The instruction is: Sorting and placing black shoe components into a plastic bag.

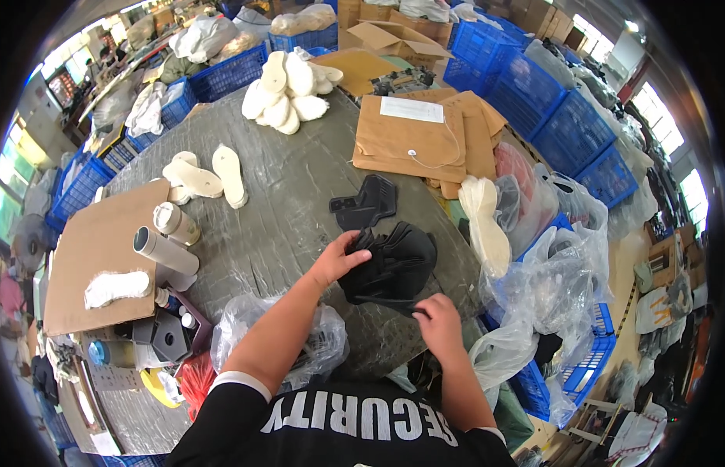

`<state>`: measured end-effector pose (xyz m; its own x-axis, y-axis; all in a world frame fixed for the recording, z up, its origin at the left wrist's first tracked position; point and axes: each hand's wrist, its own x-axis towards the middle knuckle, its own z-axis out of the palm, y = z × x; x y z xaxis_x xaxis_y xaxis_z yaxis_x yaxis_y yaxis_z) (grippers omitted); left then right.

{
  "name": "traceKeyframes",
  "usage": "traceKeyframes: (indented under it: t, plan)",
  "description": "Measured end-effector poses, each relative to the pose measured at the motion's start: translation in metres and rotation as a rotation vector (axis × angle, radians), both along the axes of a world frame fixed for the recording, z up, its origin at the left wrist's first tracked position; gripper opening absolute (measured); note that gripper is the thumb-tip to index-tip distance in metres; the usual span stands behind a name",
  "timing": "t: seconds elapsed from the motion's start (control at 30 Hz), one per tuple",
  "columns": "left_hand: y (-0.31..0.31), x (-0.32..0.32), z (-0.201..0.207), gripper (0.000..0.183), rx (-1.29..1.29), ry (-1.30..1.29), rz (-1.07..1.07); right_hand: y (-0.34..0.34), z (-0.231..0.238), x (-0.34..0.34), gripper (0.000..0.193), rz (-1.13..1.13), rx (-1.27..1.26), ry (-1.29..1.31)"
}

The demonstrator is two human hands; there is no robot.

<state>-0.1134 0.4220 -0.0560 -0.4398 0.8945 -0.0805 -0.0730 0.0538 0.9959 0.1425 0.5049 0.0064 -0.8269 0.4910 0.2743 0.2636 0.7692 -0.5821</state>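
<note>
A bundle of layered black fabric pieces (394,265) stands over the dark table in front of me. At its left side my left hand (343,258) grips it, thumb on top and the other fingers partly hidden. My right hand (439,319) pinches a thin black edge or strip at the bundle's lower right. Just beyond the bundle, flat black cut pieces (366,202) lie stacked on the table. Whether they are the same kind as those in my hands, I cannot tell.
Cream insoles (288,86) are piled at the back, with more (485,226) at the right edge. Brown envelopes (409,144) lie at back right. Cardboard (105,249) and a white tumbler (164,253) are left. Plastic bags (549,280) and blue crates (577,132) crowd the right.
</note>
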Motion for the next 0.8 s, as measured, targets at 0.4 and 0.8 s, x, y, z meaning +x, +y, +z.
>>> traceKeyframes:
  t: [0.4, 0.8]
  plan:
    - [-0.002, 0.002, -0.011, 0.081, -0.602, 0.787, 0.455, 0.061, -0.031, 0.035, 0.027, -0.387, -1.073, 0.249]
    - [-0.015, 0.028, -0.009, 0.079, -0.777, 0.585, 0.015, 0.069, -0.038, 0.05, 0.029, -0.35, -1.167, 0.423]
